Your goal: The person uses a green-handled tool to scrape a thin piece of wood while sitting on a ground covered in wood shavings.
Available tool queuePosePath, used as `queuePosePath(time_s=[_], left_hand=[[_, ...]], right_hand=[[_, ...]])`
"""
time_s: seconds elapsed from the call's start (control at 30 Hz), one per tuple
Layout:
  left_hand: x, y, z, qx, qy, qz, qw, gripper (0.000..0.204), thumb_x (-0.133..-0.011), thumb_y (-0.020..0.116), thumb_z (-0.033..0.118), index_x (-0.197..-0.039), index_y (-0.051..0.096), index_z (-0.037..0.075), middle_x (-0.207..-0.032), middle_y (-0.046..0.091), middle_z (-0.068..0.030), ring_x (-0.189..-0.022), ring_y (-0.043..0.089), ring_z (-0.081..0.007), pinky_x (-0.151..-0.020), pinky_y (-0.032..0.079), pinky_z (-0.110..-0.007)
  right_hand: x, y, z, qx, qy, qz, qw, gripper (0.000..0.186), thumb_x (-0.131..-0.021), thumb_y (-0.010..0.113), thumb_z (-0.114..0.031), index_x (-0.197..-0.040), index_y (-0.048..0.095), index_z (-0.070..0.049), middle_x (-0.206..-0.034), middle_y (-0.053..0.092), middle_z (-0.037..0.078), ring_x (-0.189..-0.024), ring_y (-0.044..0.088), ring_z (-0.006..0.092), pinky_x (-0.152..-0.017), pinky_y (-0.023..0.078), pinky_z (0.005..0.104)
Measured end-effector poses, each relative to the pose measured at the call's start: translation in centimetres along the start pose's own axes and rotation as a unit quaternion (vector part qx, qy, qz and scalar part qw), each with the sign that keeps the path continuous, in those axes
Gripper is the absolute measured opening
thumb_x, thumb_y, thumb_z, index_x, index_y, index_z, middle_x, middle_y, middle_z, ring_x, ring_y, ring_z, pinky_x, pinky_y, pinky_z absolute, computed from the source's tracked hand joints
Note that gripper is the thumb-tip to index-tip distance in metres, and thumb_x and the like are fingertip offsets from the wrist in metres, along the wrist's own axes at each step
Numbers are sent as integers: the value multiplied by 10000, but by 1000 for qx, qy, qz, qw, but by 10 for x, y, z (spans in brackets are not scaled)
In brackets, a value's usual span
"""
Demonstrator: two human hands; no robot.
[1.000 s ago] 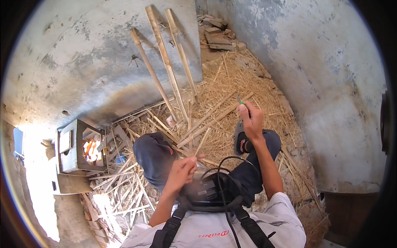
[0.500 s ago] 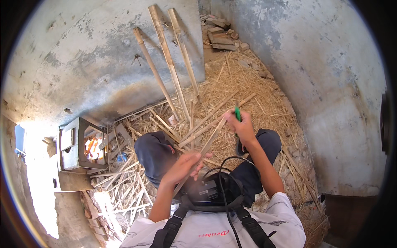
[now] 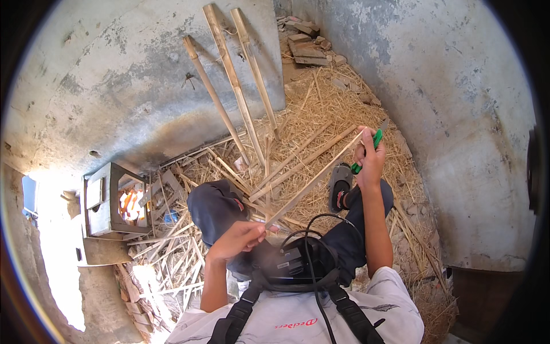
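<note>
A thin, pale bamboo strip (image 3: 315,183) slants across my lap from lower left to upper right. My left hand (image 3: 236,239) is closed on its near end, fingers pinched beside my left knee. At the far end, my right hand (image 3: 369,160) is closed on a green-handled knife (image 3: 377,139) and pinches the strip's tip together with it. The knife's short blade points up and away from me. Below that hand is my sandalled right foot (image 3: 340,186).
Shavings (image 3: 321,103) and loose strips cover the floor. Bamboo poles (image 3: 232,74) lean on the wall ahead. To the left stands a wooden box (image 3: 103,200) with something bright orange inside. Broken bricks (image 3: 307,51) lie in the far corner. A black cable (image 3: 307,246) hangs before my chest.
My right hand has moved up and to the right along the strip with the knife. My left hand has shifted slightly left and now pinches the near end.
</note>
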State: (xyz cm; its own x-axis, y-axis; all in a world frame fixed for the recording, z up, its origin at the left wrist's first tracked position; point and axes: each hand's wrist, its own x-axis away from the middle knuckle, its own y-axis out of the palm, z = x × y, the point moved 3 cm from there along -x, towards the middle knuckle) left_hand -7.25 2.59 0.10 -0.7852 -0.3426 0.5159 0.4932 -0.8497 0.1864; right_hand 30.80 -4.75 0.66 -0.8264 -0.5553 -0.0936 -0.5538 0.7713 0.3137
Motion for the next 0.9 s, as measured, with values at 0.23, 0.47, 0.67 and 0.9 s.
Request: queuePosePath(time_s=[0.23,0.47,0.67,0.9], left_hand=[[-25,7,6,-2,111,142,984,358,-1116,633,238,-1369,710,-4,-771,436,87,-629,342,-25,-553,278,-224],[-44,34,19,-7,167,224,960,339,-1037,748,191,-1298,745,-26,-936,669,19,-754,543,-33,-648,436,-221],[-51,39,17,-39,246,261,933,339,-1024,764,160,-1281,738,-60,-1029,711,-32,-851,605,-63,-734,488,-228],[-46,41,25,-11,243,263,934,308,-1034,749,132,-1280,745,-54,-1009,688,-9,-841,569,-45,-716,452,-213]], right_hand=[[28,12,25,114,-107,-78,985,298,-1144,501,-333,-1173,647,-75,-871,614,12,-597,449,50,-518,363,249],[88,59,32,345,-317,-352,810,264,-981,758,-293,-1024,695,-40,-835,678,130,-703,707,321,-623,554,386],[93,64,32,340,-339,-349,805,289,-940,810,-308,-988,711,-40,-819,699,96,-662,714,298,-582,552,386],[92,74,25,344,-364,-327,802,290,-914,839,-297,-989,724,-41,-827,723,85,-667,723,282,-579,555,379]])
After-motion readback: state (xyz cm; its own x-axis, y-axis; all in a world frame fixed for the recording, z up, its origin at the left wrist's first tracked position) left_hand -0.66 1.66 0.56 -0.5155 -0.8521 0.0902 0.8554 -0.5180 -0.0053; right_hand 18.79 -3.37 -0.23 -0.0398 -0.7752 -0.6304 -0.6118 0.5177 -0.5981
